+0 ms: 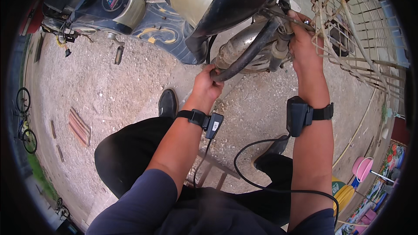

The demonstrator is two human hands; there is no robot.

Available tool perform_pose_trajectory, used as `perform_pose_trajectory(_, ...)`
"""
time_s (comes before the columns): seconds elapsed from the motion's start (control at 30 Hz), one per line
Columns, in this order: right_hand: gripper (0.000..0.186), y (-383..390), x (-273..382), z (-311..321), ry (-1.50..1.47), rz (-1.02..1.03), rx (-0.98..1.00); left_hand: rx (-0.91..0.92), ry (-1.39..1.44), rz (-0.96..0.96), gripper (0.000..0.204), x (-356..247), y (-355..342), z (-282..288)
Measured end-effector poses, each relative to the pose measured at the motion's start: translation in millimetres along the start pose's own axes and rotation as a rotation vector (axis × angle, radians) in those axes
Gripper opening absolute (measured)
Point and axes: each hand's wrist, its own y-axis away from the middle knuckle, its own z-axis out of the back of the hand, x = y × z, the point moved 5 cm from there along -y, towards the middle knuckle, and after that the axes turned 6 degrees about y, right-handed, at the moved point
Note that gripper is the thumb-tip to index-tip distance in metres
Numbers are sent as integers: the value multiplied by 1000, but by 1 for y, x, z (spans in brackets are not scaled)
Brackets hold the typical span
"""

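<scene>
A scooter with a cream and black rear body panel [224,6] stands before me. A thick black curved tube [252,54] runs along its rear side, below the panel. My left hand [208,85] is closed around the tube's lower left end. Further right, my right hand [305,45] is closed at the scooter's rear, beside a metal shock absorber [280,48] and under a thin bracket. Its fingertips are partly hidden behind the metal parts, so what they grip does not show. A greyish metal cylinder [239,43] lies behind the tube.
A rusty wire basket [348,30] is close to my right hand. The blue patterned footboard [161,30] and front body [109,4] extend left. A black cable [261,187] links my wrist straps. Below me is a wooden stool [215,172]; a pink bucket [362,167] stands right.
</scene>
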Motion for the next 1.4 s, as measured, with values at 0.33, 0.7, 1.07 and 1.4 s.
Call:
perform_pose_trajectory(0.33,22,-1,-12,0,40,-34,16,-106,-82,-1,19,-4,7,11)
perform_pose_trajectory(0.7,47,14,-1,-6,247,70,-37,-202,-671,-420,50,-41,155,-31)
perform_pose_trajectory(1.07,36,-12,-44,-9,445,69,3,704,-925,-2233,63,-168,540,-281)
perform_pose_trajectory(1.4,40,-17,-54,4,483,233,-92,1498,-835,-2432,83,-90,634,-395)
